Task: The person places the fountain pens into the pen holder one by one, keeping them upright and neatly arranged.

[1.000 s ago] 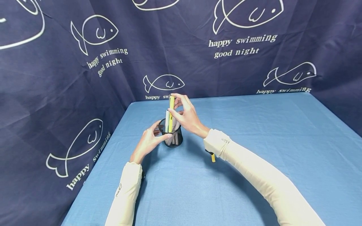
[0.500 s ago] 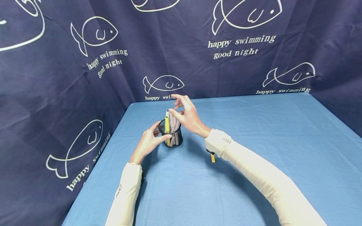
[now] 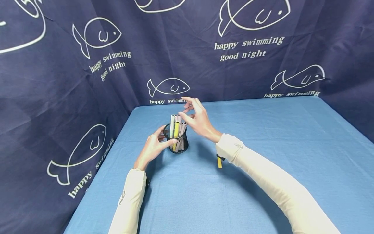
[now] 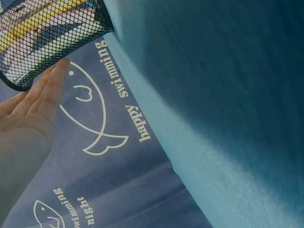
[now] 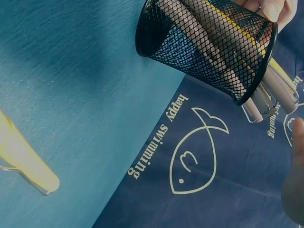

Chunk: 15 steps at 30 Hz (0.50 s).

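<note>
A black mesh pen cup (image 3: 183,144) stands upright on the table, with my left hand (image 3: 154,145) gripping its left side, thumb across the front below the rim and fingers behind. Inside it are several pens: a yellow pen (image 3: 176,129), a whitish-green pen (image 3: 172,126) and pinkish-grey ones. My right hand (image 3: 199,121) hovers just right of the pen tops, fingers loosely bent and holding nothing. In the right wrist view, grey pens (image 5: 280,90) stick out of the cup, close to a right fingertip.
A second yellow pen (image 3: 219,162) lies on the blue tablecloth (image 3: 187,195), partly under the right wrist in the head view. Dark blue curtains (image 3: 248,74) with fish drawings hang behind the table and along its left side.
The yellow pen, held upright by my right hand a second ago, has dropped into the cup. My right hand has let go and drawn slightly right. My left hand stays on the cup.
</note>
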### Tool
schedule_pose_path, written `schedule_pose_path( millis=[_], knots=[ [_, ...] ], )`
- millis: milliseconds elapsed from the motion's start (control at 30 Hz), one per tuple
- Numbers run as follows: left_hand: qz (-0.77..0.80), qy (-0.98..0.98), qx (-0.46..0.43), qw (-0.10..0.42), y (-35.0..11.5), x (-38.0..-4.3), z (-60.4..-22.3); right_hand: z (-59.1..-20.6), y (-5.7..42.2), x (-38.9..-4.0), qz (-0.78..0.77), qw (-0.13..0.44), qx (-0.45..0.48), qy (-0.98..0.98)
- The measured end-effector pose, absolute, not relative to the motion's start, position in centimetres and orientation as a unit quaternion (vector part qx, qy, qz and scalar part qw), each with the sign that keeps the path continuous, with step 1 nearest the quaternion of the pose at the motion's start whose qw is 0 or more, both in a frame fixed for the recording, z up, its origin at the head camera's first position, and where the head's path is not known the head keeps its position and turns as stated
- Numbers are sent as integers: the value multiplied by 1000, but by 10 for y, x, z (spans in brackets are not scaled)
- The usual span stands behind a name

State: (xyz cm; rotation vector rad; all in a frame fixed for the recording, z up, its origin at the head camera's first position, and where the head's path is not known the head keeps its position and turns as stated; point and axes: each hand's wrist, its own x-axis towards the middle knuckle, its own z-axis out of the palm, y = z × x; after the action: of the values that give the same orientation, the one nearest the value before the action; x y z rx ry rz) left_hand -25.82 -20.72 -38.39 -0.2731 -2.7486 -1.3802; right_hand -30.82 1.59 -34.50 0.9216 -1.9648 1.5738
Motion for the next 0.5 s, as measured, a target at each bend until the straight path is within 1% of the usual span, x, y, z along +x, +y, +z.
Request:
schedule_pose_path(
  millis=[500],
  knots=[
    [-446,-891,-85,26,-207,-258,-384,-351,27,-307,577,221,316,-720]
  ],
)
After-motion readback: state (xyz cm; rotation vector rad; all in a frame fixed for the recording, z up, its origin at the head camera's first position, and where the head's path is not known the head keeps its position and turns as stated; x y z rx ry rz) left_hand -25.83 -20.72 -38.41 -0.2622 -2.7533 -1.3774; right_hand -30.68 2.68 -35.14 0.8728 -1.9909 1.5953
